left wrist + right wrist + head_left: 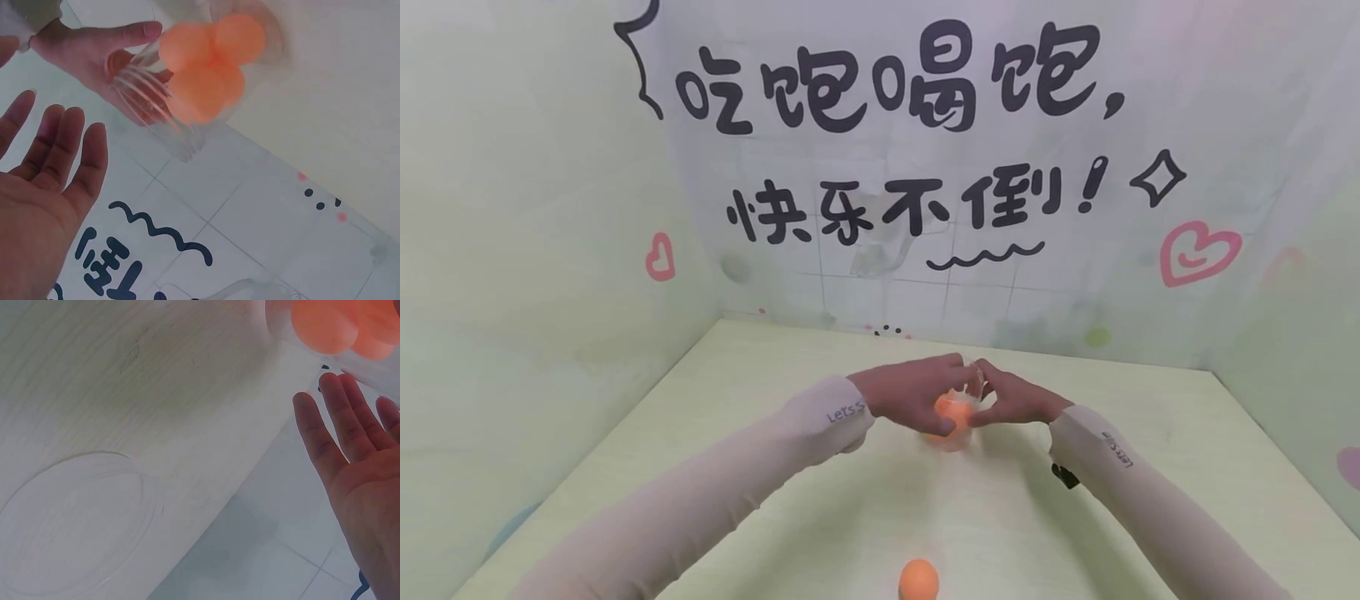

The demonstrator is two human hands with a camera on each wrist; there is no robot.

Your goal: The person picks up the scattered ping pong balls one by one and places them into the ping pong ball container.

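Observation:
A clear plastic jar [946, 440] with several orange balls [955, 412] inside stands on the table between both hands. Its ridged, threaded-looking rim [147, 94] shows in the left wrist view. My left hand [917, 393] is at the jar's left, and in its wrist view the fingers [94, 156] are loosely spread with nothing in the palm. On the jar's right side is my right hand [1018, 398], its fingers [344, 425] extended close to the jar wall. Whether the fingertips touch the jar, I cannot tell. A single orange ball [919, 579] lies at the near edge of the head view.
A clear round disc [75, 525], like a lid, lies on the pale wood-grain table [187, 400] in the right wrist view. Behind the table hangs a printed wall sheet [880, 292] with black lettering. Side walls [535, 275] flank the table.

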